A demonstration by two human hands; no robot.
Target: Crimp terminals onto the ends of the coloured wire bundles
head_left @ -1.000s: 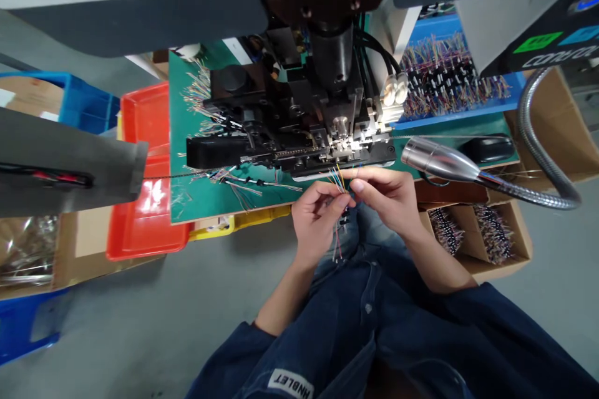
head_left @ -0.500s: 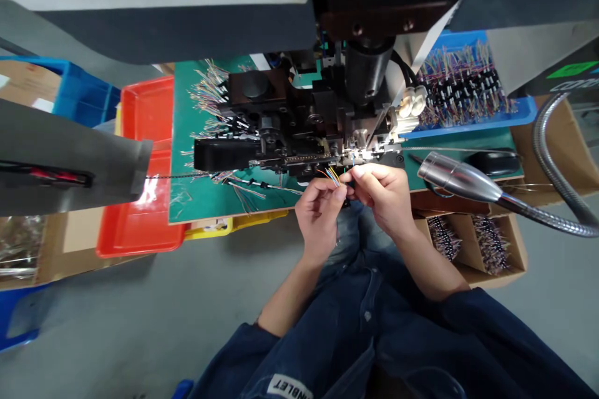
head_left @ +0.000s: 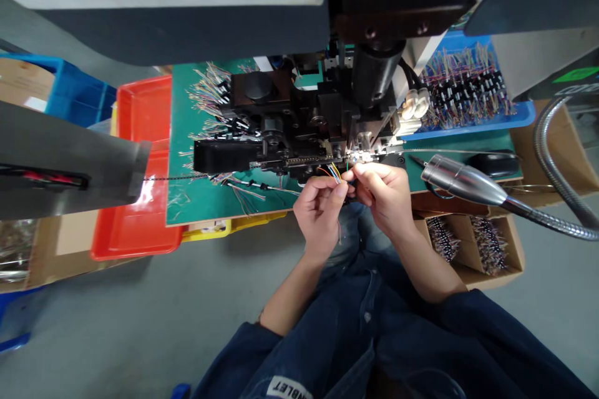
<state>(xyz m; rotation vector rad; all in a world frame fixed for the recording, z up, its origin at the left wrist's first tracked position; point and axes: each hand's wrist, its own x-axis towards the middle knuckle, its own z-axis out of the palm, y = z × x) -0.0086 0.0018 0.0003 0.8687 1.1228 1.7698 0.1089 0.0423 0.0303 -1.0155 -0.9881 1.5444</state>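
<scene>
My left hand (head_left: pixel 321 215) pinches a bunch of thin coloured wires (head_left: pixel 335 172), whose orange, yellow, white and blue ends fan out above the thumb. Right beside it, my right hand (head_left: pixel 384 194) is closed, thumb against forefinger, at the lit working point of a black crimping machine (head_left: pixel 322 131). A single wire seems to be between those fingertips, though the fingers mostly cover it. Both hands are close together at the machine's front edge. A strip of small metal terminals (head_left: pixel 309 160) runs along the machine from the left.
A metal gooseneck lamp (head_left: pixel 463 177) reaches in from the right, near a black mouse-shaped object (head_left: pixel 493 163). Wire bundles lie on the green mat (head_left: pixel 187 199), in a blue tray (head_left: pixel 524 113) and in a cardboard box (head_left: pixel 517 252). Red trays (head_left: pixel 110 230) stand at left.
The view has shifted slightly. Both hands keep nearly the same place and grip, while the wire ends above my left thumb are spread a little differently.
</scene>
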